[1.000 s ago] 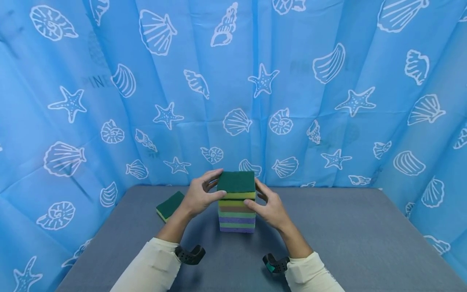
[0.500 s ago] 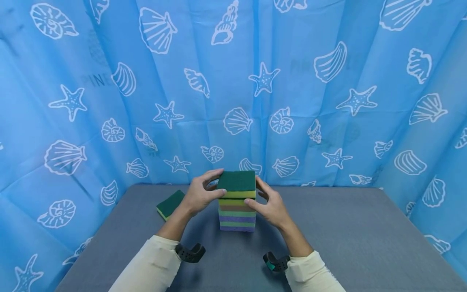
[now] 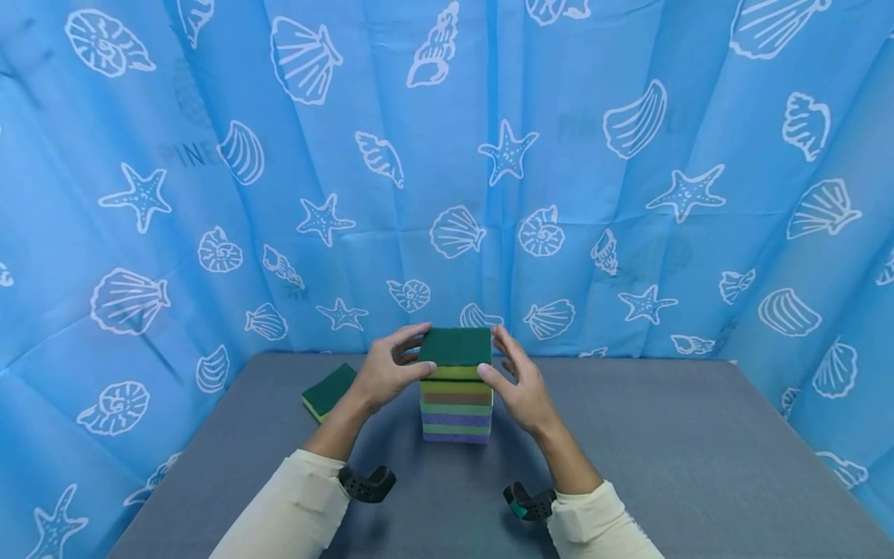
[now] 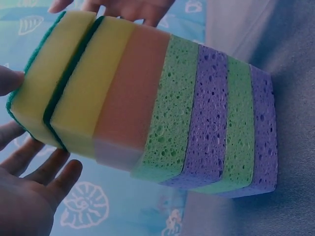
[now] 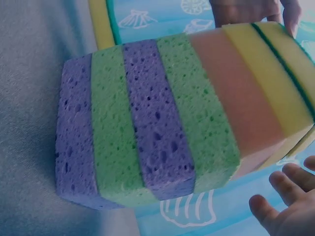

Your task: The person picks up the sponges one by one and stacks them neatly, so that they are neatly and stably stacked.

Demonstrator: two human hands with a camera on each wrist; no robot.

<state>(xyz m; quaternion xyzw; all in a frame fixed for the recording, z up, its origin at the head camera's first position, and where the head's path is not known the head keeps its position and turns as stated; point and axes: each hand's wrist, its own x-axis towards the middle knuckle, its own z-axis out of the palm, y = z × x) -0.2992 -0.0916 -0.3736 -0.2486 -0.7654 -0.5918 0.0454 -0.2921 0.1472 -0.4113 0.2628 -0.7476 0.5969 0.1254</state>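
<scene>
A stack of sponges (image 3: 456, 418) stands upright on the grey table (image 3: 663, 458). Purple and green porous ones form its lower part, with a pinkish sponge (image 4: 130, 93) above them. Two yellow sponges with dark green scouring faces lie at the top, the uppermost sponge (image 3: 455, 347) green side up. At its left side is my left hand (image 3: 384, 374), thumb by the front corner and fingers loosely extended along the side. My right hand (image 3: 522, 386) is at the right side, fingers spread and slightly apart from the stack in the right wrist view.
Another yellow sponge with a green face (image 3: 331, 390) lies on the table, left of the stack and partly behind my left forearm. A blue curtain with white shell prints (image 3: 447, 155) hangs behind the table. Black bands (image 3: 368, 484) sit at both wrists.
My right hand has loosened from the top sponge and moved slightly to the right, its fingers straighter. The left hand has stayed nearly in place, and the stack stands as before.
</scene>
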